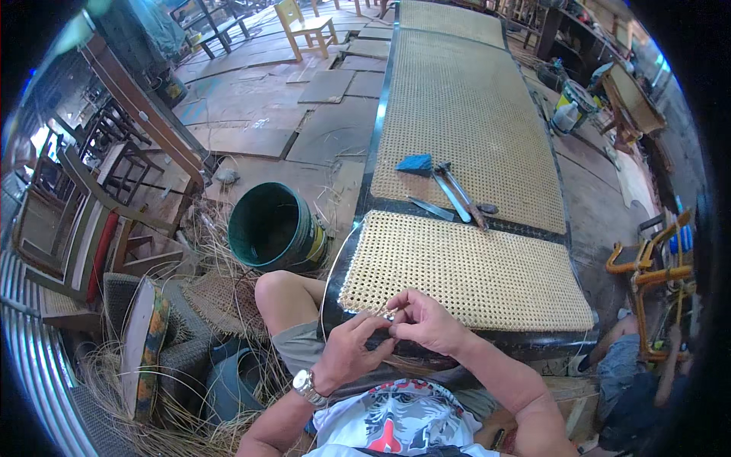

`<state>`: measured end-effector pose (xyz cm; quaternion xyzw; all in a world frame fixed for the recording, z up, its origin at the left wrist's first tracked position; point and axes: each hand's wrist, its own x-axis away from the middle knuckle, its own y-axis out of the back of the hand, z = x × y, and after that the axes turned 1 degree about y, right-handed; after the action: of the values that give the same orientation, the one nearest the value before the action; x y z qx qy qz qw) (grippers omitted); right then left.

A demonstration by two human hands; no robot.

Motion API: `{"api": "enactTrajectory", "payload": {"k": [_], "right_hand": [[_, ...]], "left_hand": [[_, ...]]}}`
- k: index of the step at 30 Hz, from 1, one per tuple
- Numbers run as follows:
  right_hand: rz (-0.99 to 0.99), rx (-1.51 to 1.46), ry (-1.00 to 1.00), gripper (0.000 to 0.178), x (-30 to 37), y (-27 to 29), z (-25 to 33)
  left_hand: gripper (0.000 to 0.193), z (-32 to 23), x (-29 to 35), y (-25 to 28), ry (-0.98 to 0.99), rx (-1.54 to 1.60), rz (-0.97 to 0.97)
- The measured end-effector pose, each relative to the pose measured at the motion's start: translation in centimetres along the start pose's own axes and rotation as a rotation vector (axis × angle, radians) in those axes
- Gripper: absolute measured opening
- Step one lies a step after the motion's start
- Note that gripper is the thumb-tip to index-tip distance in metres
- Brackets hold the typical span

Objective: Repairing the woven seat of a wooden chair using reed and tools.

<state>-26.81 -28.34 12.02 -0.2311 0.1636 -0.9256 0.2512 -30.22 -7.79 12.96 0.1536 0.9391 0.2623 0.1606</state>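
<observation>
A woven cane panel (472,266) is set in the near section of a long black frame (388,206) in front of me. At its near left corner my left hand (354,346) and my right hand (426,324) meet, fingertips pinched together. Between them a thin pale cane strand (383,309) shows at the panel's edge; the fingers partly hide it. Farther up lie a blue piece (415,164), a metal tool with a long silver shaft (453,196), a hammer-like tool with a wooden handle (474,209) and a small blade (431,208).
A dark green bucket (266,228) stands left of the frame, with loose cane strands (183,411) heaped below it. Chair frames (99,206) crowd the left. Orange clamps (655,274) and a paint bucket (575,107) are on the right. Another person's leg (620,343) shows at lower right.
</observation>
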Motion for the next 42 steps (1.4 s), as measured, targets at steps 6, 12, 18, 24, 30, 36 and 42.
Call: {"api": "enactTrajectory", "payload": {"k": [6,12,18,24,30,36,42], "right_hand": [[0.019,0.314,0.067,0.033,-1.4,-0.1,1.8],[-0.067,0.275,0.092,0.032,-3.7,-1.1,3.2],[-0.22,0.294,0.348,0.026,-6.6,-1.0,4.8],[-0.196,0.295,0.451,0.01,-11.1,0.7,6.5],[-0.224,0.488,0.609,0.012,-16.2,3.2,7.1],[-0.199,0.336,0.419,0.012,-20.4,5.6,5.6],[-0.13,0.411,0.452,0.01,-23.0,8.5,5.5]], "left_hand": [[0.022,0.4,0.1,0.2,0.044,-0.039,-0.061],[0.02,0.5,-1.6,0.7,0.059,-0.181,-0.223],[0.016,1.0,-6.2,2.4,-0.029,-0.278,-0.406],[0.01,3.8,-11.5,3.7,0.106,-0.058,-0.431],[0.013,8.9,-15.3,4.1,0.221,0.105,-0.397],[0.016,12.3,-17.0,3.5,0.266,0.117,-0.358],[0.017,15.7,-18.2,3.0,0.27,0.085,-0.295]]}}
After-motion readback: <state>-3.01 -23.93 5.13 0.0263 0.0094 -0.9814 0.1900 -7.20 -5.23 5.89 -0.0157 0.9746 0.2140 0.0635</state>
